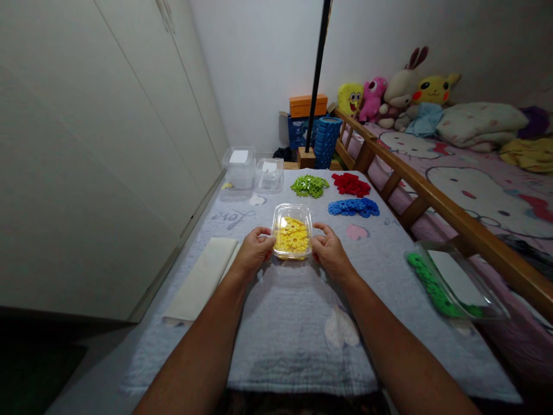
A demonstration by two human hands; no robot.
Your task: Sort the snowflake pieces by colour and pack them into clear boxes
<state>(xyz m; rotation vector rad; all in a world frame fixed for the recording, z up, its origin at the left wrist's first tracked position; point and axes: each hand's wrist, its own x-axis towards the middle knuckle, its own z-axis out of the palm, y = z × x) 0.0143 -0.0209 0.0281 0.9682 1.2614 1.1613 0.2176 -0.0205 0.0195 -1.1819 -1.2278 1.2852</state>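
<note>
A clear plastic box [292, 214] filled with yellow snowflake-shaped pieces [292, 236] sits in the middle of a grey blanket-covered table [294, 323]. My left hand [254, 252] grips the box's left side with curled fingers. My right hand [330, 251] grips its right side the same way. Beyond the box lie loose piles of light green pieces [310, 185], red pieces [351, 184] and blue pieces [354, 207].
Two clear boxes [239, 167] [269, 174] stand at the table's far left. A folded white cloth [203, 276] lies left of my arm. A tilted clear box with dark green pieces [449, 285] rests at the right edge by a wooden bed rail [432, 199]. A black pole [317, 75] rises behind.
</note>
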